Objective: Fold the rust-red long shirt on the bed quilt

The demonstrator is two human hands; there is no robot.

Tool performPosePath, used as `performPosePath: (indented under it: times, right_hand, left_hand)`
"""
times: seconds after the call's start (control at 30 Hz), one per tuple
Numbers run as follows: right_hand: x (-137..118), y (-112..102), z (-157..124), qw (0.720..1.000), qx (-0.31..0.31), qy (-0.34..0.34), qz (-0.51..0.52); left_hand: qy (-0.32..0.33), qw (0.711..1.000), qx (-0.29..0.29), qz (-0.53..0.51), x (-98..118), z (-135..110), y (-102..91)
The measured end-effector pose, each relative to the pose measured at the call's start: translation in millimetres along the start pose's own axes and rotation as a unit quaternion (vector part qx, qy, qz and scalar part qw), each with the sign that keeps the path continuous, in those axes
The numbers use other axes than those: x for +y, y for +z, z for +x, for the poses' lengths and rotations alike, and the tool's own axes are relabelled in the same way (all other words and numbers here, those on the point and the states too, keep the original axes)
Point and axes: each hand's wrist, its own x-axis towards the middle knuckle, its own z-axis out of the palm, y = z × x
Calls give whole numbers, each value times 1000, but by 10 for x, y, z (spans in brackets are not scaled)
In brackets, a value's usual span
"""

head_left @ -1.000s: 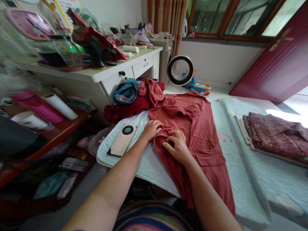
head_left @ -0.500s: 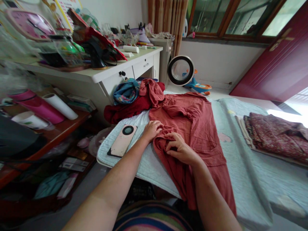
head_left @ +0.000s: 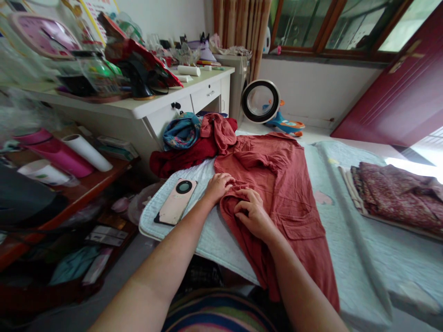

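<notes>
A rust-red garment (head_left: 294,184) with a flap pocket lies spread and partly bunched over the padded light-blue cover (head_left: 207,235). My left hand (head_left: 219,186) is at its left edge, bent fingers closed on a gathered fold. Just right of it, my right hand (head_left: 254,214) rests on the rumpled cloth, fingers curved and thumb apart from the forefinger. No held cloth shows in that gap. A pale pink phone (head_left: 176,202) lies face down beside my left forearm.
Bundled red and blue clothes (head_left: 183,131) lie beyond the phone. Folded patterned cloth (head_left: 398,193) sits at the right. A cluttered white desk (head_left: 145,108) and a low shelf with a pink bottle (head_left: 58,154) stand at the left. A round fan-like object (head_left: 260,101) is behind.
My right hand has shifted slightly left and up along the cloth, and the flap pocket shows flatter. My left hand and the phone stay in place.
</notes>
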Motion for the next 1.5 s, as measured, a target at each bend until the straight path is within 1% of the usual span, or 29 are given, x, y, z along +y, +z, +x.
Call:
performPosePath:
  times: [0.2, 0.3, 0.37, 0.5, 0.57, 0.63, 0.73, 0.87, 0.93, 0.97, 1.0, 1.07, 1.13, 1.17, 1.3, 1.4, 1.5]
  right_hand:
    - [-9, -152, -52, 997, -63, -36, -23]
    - [-20, -195, -57, 997, -68, -45, -13]
    - [-20, -202, -45, 999, -29, -36, 2]
    - [8, -132, -19, 994, 104, 22, 0]
    - [29, -63, -23, 989, 133, 50, -28]
    - [52, 7, -41, 987, 128, 76, -56]
    - [92, 77, -69, 986, 89, 114, -81]
    - [136, 80, -69, 986, 43, 145, -71]
    - [145, 61, -52, 988, 39, 147, -38]
    - [146, 50, -42, 989, 42, 144, -14]
    - [149, 41, -31, 989, 47, 138, 16]
    - [160, 26, -7, 986, 65, 123, 92]
    - [186, 15, 14, 974, 96, 117, 166]
    - [204, 10, 23, 967, 117, 125, 189]
    - [279, -13, 42, 939, 201, 184, 209]
    - [316, -24, 40, 922, 243, 197, 229]
    - [346, -16, 33, 910, 265, 202, 245]
  left_hand:
    - [-5, 1000, 3, 2, 16, -7, -11]
    - [-9, 1000, 1, 0, 19, -10, -14]
    - [-3, 1000, 5, -5, 16, -13, -15]
    - [7, 1000, 15, -17, 19, -22, -18]
    - [3, 999, 30, -12, 31, -34, -20]
    - [-2, 998, 59, -4, 50, -53, -24]
    - [-10, 996, 91, -17, 104, -101, -53]
    - [-17, 987, 92, -128, 266, -204, -182]
    - [-17, 976, 90, -198, 381, -261, -284]
    - [-19, 969, 83, -233, 441, -287, -336]
    - [-20, 961, 64, -268, 497, -308, -386]
    - [-20, 945, -6, -325, 590, -336, -458]
    - [-15, 936, -76, -344, 646, -346, -484]
    - [-12, 937, -97, -335, 660, -345, -479]
    - [2, 960, -131, -248, 657, -325, -402]
    - [22, 962, -157, -223, 636, -311, -352]
    - [41, 960, -173, -217, 605, -300, -335]
